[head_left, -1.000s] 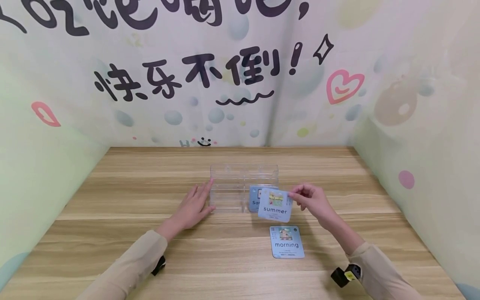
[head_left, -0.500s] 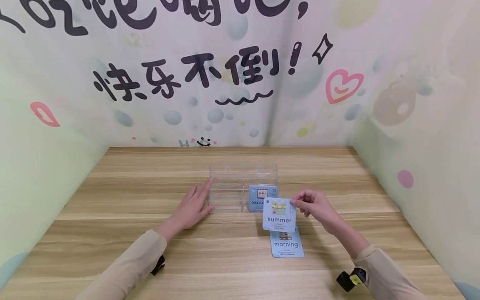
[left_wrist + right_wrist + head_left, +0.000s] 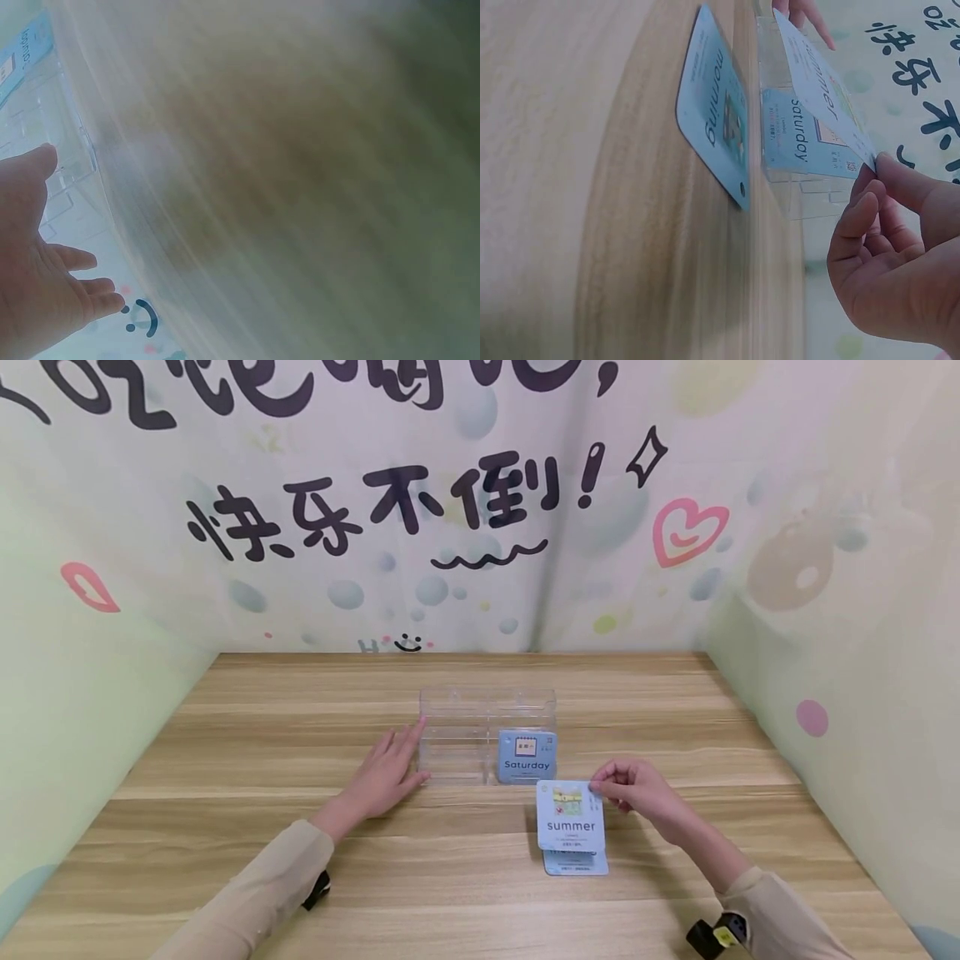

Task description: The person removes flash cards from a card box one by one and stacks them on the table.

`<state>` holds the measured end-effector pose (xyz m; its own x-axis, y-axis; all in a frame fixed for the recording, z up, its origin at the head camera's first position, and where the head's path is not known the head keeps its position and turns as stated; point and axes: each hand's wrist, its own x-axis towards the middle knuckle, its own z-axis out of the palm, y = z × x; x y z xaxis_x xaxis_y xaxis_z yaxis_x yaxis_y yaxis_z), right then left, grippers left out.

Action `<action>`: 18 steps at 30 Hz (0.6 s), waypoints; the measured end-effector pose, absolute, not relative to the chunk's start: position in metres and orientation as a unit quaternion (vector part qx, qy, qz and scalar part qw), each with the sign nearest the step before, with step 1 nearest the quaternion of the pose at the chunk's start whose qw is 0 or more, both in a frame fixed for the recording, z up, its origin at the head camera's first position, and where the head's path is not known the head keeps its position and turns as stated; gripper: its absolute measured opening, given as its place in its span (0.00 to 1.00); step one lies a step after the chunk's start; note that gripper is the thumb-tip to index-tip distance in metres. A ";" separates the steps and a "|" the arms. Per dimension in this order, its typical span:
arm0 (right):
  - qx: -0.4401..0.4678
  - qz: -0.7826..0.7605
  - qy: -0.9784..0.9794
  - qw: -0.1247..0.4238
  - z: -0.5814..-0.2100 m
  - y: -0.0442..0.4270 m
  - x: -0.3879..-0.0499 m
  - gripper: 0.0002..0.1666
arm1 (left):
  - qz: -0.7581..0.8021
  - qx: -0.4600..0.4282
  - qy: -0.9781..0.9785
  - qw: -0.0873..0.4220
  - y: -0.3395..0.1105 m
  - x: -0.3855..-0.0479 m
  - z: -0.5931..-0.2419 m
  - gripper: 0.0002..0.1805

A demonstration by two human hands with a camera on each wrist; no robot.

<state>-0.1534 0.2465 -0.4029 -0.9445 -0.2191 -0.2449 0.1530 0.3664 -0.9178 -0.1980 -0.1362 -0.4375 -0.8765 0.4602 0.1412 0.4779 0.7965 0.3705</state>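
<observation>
By its corner, my right hand [image 3: 640,793] pinches the "summer" card [image 3: 571,817], held above the "morning" card [image 3: 576,865] and hiding most of it in the head view. In the right wrist view the "morning" card [image 3: 714,109] lies on the table with a gap to the "summer" card [image 3: 825,90]. A clear plastic rack [image 3: 454,760] stands behind, with the "Saturday" card [image 3: 527,757] in its lower right pocket. My left hand [image 3: 382,774] touches the rack's left side, fingers extended.
The wooden table [image 3: 420,893] reaches back to a printed cloth wall [image 3: 480,610] with black writing, and pale cloth walls flank it left and right. A black wrist device [image 3: 716,935] hangs by my right sleeve.
My right hand has moved the "summer" card down and right, away from the rack, uncovering the "Saturday" card and covering the "morning" card. My left hand has stayed at the rack.
</observation>
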 end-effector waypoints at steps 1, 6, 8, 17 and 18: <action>-0.016 -0.562 0.810 0.168 -0.404 0.247 -0.153 0.15 | -0.201 -0.248 -0.947 0.022 -0.136 -0.198 -0.437 0.45; -0.013 -0.565 0.805 0.181 -0.409 0.250 -0.150 0.15 | -0.198 -0.249 -0.948 0.021 -0.136 -0.198 -0.437 0.45; -0.016 -0.569 0.801 0.187 -0.411 0.251 -0.149 0.15 | -0.197 -0.250 -0.948 0.021 -0.136 -0.198 -0.436 0.45; -0.023 -0.569 0.789 0.232 -0.418 0.254 -0.144 0.11 | -0.203 -0.248 -0.947 0.019 -0.135 -0.196 -0.434 0.44; -0.022 -0.566 0.790 0.234 -0.419 0.254 -0.144 0.11 | -0.203 -0.248 -0.947 0.018 -0.135 -0.196 -0.434 0.44</action>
